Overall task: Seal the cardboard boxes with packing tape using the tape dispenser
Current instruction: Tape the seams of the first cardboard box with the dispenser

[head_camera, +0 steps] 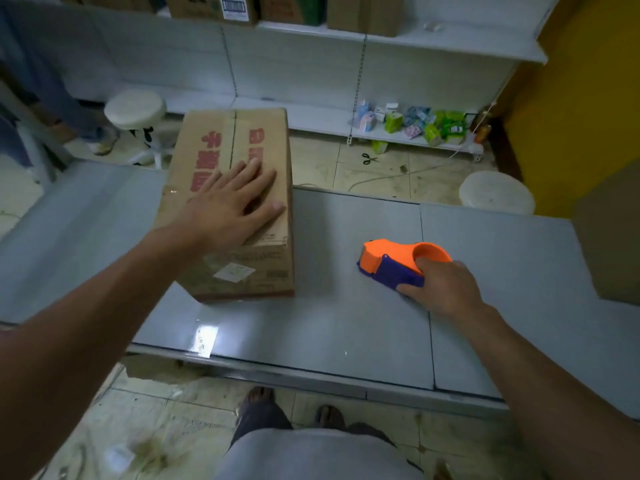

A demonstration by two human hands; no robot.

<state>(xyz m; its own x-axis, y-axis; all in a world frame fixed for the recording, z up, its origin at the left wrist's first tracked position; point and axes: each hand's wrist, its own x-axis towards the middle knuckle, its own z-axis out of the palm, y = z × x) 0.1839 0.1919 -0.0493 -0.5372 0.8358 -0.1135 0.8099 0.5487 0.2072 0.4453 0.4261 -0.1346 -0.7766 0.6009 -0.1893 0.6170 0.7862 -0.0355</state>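
Our left grip lies flat, fingers spread, on the cardboard box, far left on the desk. Right grip curls round the tape dispenser, right of the box. Box top probably flexes, so we'd brace beside the seam; dispenser's rigid plastic.

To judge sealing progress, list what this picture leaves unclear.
Head view: tape on the top seam of the cardboard box cannot be made out; the left hand covers part, blur hides the rest.
Head view: the roll inside the tape dispenser, hidden by its orange shell and the right hand.
Head view: the brown object at the right, cut off by the frame edge.
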